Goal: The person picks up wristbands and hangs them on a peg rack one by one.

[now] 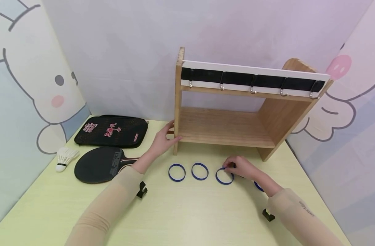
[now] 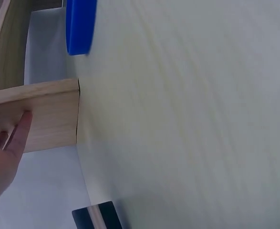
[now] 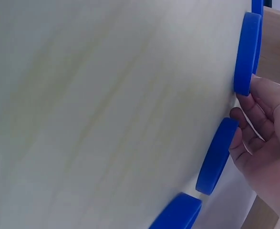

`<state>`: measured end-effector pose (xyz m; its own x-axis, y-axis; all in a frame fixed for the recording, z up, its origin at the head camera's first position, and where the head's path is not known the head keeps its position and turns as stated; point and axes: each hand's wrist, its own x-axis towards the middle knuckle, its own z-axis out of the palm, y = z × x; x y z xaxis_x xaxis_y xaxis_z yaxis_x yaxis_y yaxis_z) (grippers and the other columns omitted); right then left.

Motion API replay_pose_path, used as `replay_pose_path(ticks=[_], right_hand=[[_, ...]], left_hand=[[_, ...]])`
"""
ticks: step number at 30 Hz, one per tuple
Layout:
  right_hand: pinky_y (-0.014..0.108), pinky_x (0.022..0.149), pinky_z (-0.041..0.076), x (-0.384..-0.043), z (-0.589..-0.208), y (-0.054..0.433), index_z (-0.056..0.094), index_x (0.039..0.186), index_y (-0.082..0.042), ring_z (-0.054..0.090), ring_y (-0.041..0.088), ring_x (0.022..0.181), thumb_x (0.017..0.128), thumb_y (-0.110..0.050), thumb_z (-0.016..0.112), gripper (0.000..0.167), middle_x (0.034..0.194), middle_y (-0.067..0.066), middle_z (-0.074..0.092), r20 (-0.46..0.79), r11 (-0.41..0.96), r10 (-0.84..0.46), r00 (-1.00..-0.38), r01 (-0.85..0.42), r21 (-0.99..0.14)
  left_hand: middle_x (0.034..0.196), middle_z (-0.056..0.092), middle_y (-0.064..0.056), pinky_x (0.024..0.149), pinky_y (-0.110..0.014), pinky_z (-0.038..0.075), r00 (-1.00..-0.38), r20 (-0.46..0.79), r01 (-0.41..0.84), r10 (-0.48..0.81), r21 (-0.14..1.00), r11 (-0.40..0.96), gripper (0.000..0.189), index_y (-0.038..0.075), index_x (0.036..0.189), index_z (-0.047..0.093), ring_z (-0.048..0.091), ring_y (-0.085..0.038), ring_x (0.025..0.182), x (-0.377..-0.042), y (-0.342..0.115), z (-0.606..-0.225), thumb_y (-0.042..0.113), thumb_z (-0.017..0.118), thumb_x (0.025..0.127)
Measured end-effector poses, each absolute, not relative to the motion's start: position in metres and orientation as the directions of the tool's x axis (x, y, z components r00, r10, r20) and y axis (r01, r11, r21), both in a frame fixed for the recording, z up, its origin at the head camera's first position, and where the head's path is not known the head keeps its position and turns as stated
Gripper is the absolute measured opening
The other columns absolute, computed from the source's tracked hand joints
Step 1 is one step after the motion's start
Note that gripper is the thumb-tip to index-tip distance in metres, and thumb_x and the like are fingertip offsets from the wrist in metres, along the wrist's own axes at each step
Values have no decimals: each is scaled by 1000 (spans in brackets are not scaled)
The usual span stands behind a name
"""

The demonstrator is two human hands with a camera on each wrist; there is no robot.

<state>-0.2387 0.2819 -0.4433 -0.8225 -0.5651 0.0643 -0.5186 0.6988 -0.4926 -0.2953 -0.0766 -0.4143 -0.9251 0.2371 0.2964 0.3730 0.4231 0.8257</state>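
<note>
My left hand [image 1: 162,141] touches the left side panel of a small wooden shelf [image 1: 224,124], its thumb at the front edge. In the left wrist view, straight fingers [image 2: 20,133] press on the panel's outer face. My right hand [image 1: 241,167] pinches the far edge of a blue silicone wristband [image 1: 220,182] lying on the table; the right wrist view shows thumb and finger at that band [image 3: 246,52]. More blue wristbands [image 1: 176,180] lie in a row before the shelf, one [image 1: 258,186] partly hidden by the right forearm.
Metal hooks [image 1: 253,89] hang along a black-and-white strip [image 1: 236,79] across the shelf's top. At left on the table [image 1: 187,218] lie a black zipped case [image 1: 125,131], a table tennis bat [image 1: 96,165] and a shuttlecock [image 1: 65,158]. Printed cloth walls stand behind and beside.
</note>
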Motion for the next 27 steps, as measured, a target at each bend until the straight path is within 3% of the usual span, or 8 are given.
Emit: replay_pose_path(ticks=[10,19,27], right_hand=[[22,63,50,-230,-436,281,67,88,-14,57,4,73,83,-9,70,7,81,-8,65,104,661,-552,-827,-510,-550],[23,62,51,-222,-412,272,66,91,-14,58,7,72,84,-11,69,8,82,-8,65,106,656,-521,-847,-477,-585],[23,65,51,-216,-386,266,66,92,-16,60,8,76,86,-17,69,7,85,-7,66,160,652,-474,-866,-467,-597]], left_hand=[[133,51,-14,81,-40,54,-932,291,360,216,818,448,79,18,149,28,58,-29,110,-297,-76,-420,38,69,84],[134,50,-13,76,-38,56,-928,316,371,197,833,411,76,19,146,31,59,-28,105,-298,-74,-414,26,72,82],[132,51,-11,69,-34,56,-923,335,384,187,812,440,74,18,146,30,59,-26,103,-299,-70,-413,23,67,83]])
